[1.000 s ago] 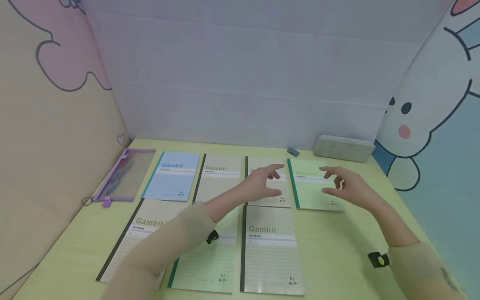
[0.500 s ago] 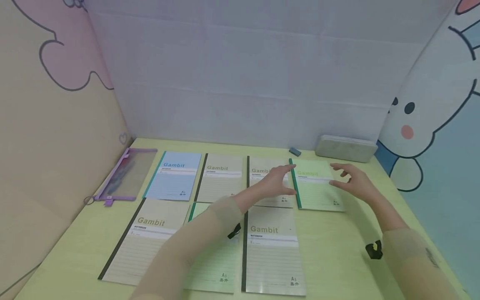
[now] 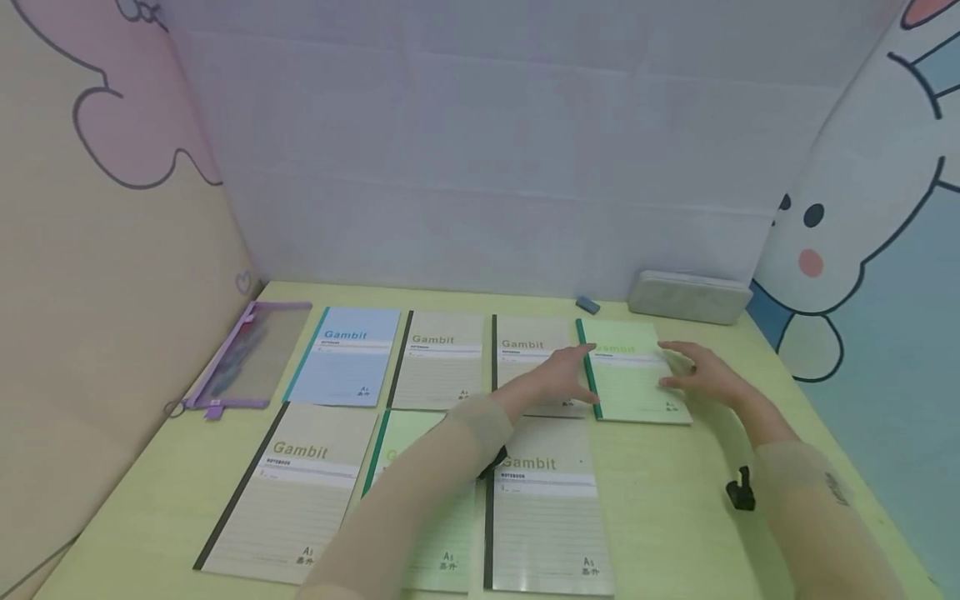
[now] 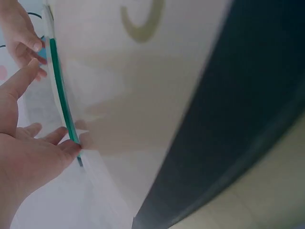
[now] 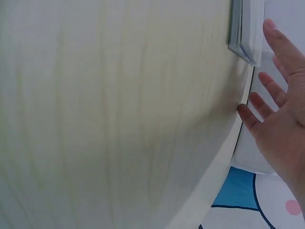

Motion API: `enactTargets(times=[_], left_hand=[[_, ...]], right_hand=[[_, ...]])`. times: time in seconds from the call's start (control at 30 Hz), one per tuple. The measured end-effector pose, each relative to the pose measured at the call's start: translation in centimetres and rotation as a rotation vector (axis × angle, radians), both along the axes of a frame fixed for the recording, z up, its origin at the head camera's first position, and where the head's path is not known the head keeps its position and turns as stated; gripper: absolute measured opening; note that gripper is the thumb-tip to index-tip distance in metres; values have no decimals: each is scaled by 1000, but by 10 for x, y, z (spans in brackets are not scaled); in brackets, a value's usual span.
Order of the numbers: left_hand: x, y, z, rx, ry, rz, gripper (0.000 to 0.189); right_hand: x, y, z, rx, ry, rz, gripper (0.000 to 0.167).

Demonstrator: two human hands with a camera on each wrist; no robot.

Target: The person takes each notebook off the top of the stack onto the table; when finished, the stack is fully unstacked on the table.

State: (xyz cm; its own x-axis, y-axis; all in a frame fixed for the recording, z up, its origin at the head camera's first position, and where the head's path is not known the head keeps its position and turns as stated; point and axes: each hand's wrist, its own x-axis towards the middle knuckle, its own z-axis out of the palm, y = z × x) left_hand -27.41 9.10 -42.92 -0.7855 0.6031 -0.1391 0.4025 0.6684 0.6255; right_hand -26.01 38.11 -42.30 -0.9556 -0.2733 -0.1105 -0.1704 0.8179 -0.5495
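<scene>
A light-green notebook (image 3: 630,387) with a dark-green spine lies flat at the right end of the back row. My left hand (image 3: 558,377) is at its spine, thumb and fingers spread; the left wrist view shows those fingers beside the green spine (image 4: 62,90), and whether they press it I cannot tell. At the opposite edge is my right hand (image 3: 708,379), fingers loosely bent, thumb nearest the cover. The right wrist view shows a small gap between this hand (image 5: 281,105) and the notebook's corner (image 5: 240,33). Under my left wrist lies a beige notebook (image 3: 536,329), partly covered.
Blue (image 3: 348,367) and beige (image 3: 442,375) notebooks continue the back row. In front lie beige (image 3: 288,500), green (image 3: 442,533) and another beige notebook (image 3: 547,533). A purple-edged zip pouch (image 3: 262,358) is at left; an eraser-like block (image 3: 587,305) and grey case (image 3: 688,297) stand behind.
My left hand has moved right, from above the beige notebook to the green notebook's spine. My right hand has shifted from over the green cover to its right edge. The notebooks have not moved.
</scene>
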Motion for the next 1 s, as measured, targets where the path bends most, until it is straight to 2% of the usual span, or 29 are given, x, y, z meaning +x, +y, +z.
enactTargets(times=[0.13,0.33,0.57,0.67,0.77,1.0], left_hand=[[-3,2,-2,-27,-22,13,95],[-7,9,-9,-95,5,-9,94],[-4,13,-6,-101,31,-9,92],[-3,13,-3,-64,24,-5,92],[-3,13,-1,14,-2,7,91],[-6,9,0,145,-29,55,90]], right_hand=[[-2,3,-5,14,-47,-5,85],[-1,-2,-4,47,-38,17,83],[-1,-4,-1,54,-49,5,82],[-2,-1,-1,42,-55,-10,80],[-2,2,-2,15,-56,-26,78],[-3,7,-2,-116,-61,-46,75]])
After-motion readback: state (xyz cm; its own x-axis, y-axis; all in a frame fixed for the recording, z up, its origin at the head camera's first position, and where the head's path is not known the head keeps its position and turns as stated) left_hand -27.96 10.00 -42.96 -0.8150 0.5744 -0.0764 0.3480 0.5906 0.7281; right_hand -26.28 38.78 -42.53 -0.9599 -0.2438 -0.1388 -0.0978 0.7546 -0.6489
